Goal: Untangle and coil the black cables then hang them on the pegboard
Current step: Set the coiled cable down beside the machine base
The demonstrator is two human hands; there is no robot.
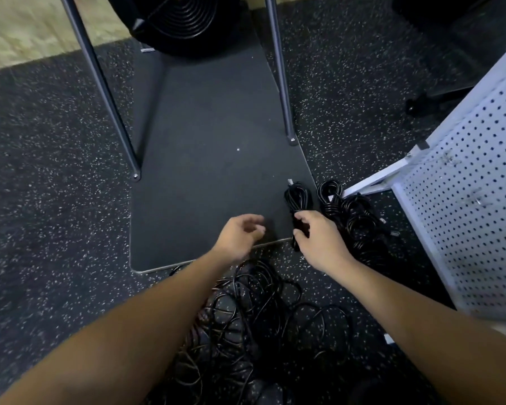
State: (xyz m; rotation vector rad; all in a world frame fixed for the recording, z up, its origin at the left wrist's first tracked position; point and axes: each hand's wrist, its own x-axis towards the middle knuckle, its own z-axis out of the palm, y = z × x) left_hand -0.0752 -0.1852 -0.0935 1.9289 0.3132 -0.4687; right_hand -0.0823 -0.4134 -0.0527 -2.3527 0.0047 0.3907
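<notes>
My right hand (319,239) grips a coiled black cable (297,198) by its near end; the coil stretches away from the fingers over the dark floor mat (205,159), a small plug showing at its far tip. My left hand (240,236) hovers over the mat's near edge with loosely curled fingers, holding nothing. A big tangle of loose black cables (257,317) lies on the floor between my forearms. Several coiled black cables (351,217) lie in a pile to the right of my right hand. The white pegboard (468,200) stands at the right, close to that pile.
Two metal stand legs (284,92) rise from the mat, one on each side. A black round fan (184,21) sits at the mat's far end. Speckled rubber flooring (56,171) surrounds everything. The pegboard's white base frame (374,179) reaches toward the coiled pile.
</notes>
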